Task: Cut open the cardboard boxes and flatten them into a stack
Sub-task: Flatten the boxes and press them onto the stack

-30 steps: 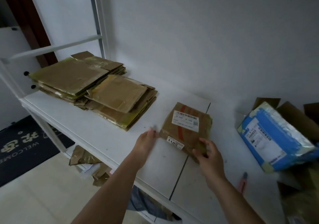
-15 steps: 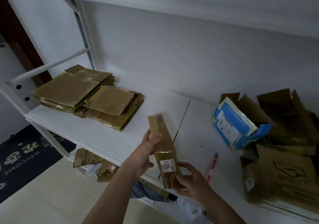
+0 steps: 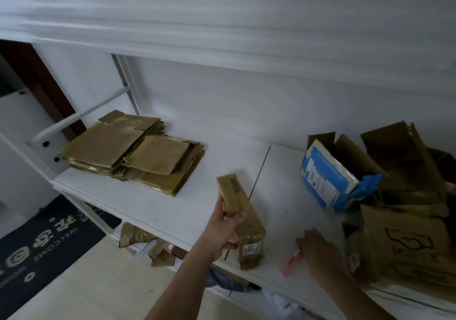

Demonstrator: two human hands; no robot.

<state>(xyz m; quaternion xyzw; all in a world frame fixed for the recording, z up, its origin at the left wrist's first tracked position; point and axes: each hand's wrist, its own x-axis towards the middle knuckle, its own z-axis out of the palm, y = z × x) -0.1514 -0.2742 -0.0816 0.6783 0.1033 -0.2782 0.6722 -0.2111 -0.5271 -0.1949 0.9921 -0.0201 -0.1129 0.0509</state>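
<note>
My left hand (image 3: 225, 226) grips a small taped cardboard box (image 3: 243, 221) stood on edge on the white shelf (image 3: 160, 211); a white label reading 5011 faces me at its near end. My right hand (image 3: 318, 250) rests palm down on a pink utility knife (image 3: 292, 261) lying near the shelf's front edge; whether the fingers are closed on the knife is hidden. A stack of flattened cardboard boxes (image 3: 133, 152) lies at the shelf's left end.
A blue-and-white parcel (image 3: 328, 179) sits in an open box at the right, among several opened brown boxes (image 3: 404, 226). An upper shelf (image 3: 222, 23) overhangs. Cardboard scraps (image 3: 138, 235) lie on a lower level, and a dark welcome mat (image 3: 37, 250) covers the floor at left.
The box went from flat on the shelf to standing on edge in my left hand. My right hand let go of it and moved right onto the pink knife.
</note>
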